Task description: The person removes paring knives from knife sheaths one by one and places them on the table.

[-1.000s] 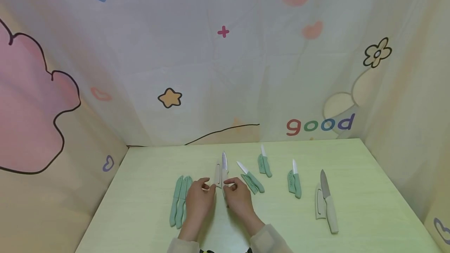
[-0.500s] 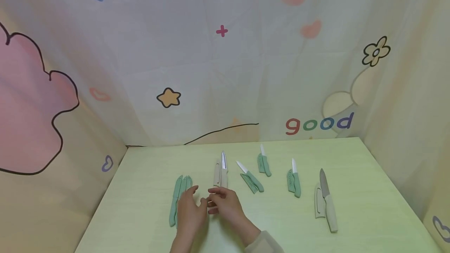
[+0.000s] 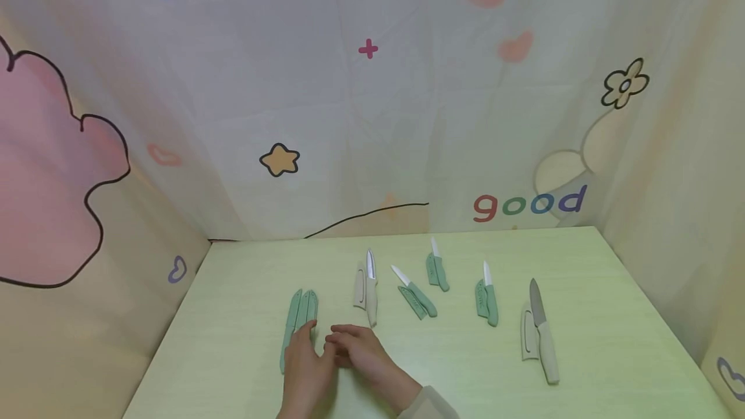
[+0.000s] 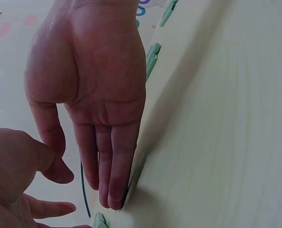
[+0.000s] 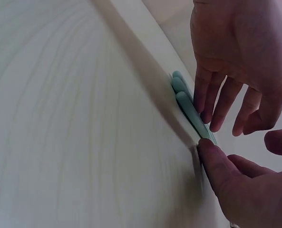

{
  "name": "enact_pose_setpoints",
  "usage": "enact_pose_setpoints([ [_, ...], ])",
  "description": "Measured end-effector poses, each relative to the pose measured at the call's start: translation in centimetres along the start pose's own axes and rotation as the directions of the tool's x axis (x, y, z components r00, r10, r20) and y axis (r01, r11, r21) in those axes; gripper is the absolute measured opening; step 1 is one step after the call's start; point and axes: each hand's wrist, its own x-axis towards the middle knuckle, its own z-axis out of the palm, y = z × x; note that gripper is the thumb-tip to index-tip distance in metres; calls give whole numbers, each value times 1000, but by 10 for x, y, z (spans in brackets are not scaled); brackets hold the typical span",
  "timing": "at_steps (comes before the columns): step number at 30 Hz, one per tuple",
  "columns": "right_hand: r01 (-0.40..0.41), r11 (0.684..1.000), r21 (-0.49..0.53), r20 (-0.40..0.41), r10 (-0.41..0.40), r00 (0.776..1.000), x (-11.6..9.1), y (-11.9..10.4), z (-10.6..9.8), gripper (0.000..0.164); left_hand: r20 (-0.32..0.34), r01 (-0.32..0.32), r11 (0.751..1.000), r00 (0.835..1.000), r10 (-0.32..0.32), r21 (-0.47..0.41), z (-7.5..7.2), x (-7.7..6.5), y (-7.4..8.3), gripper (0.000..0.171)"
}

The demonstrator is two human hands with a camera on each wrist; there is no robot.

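Note:
My left hand (image 3: 308, 361) hovers beside three green sheathed knives (image 3: 291, 325) and covers part of them; whether it touches them I cannot tell. Close to its right is my right hand (image 3: 363, 351), fingertips facing the left hand. Nothing shows in either hand. Straight fingers show on the right hand (image 4: 93, 90) in the left wrist view. In the right wrist view the left hand's fingers (image 5: 226, 102) hang loosely. Ahead of the hands lie a beige knife (image 3: 372, 296) and its beige sheath (image 3: 360, 286), side by side and apart from both hands.
Several green knives with white blades, including one knife (image 3: 490, 302), lie beside green sheaths at centre right. Further right is a larger beige knife (image 3: 547, 354) beside its sheath (image 3: 529, 335). A printed curtain (image 3: 349, 115) hangs behind the pale table (image 3: 221, 341).
My right hand has left the beige knife's handle and drawn back toward me and to the left. The left hand has come nearer me too. The beige knife stays on the table.

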Motion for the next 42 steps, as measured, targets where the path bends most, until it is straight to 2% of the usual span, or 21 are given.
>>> enact_pose_setpoints([
  [8,-39,998,54,18,38,999,4,4,13,41,0,-11,1000,1000,11,1,-2,1,-2,47],
  [15,-62,998,11,12,62,998,6,3,18,43,-1,-22,1000,1000,22,14,-4,2,-1,47],
  [24,-50,998,-29,1,50,999,6,3,18,42,4,-3,1000,1000,3,5,-4,2,2,48],
  [32,-43,993,-113,-37,39,999,7,0,18,42,25,24,1000,999,-24,-6,-4,3,4,50],
  [38,-9,995,-103,-44,5,999,7,1,17,40,14,34,999,999,-33,-12,-4,5,4,52],
  [42,8,1000,-27,-36,-8,999,7,2,15,40,-6,18,998,1000,-19,-54,-4,7,0,49],
])
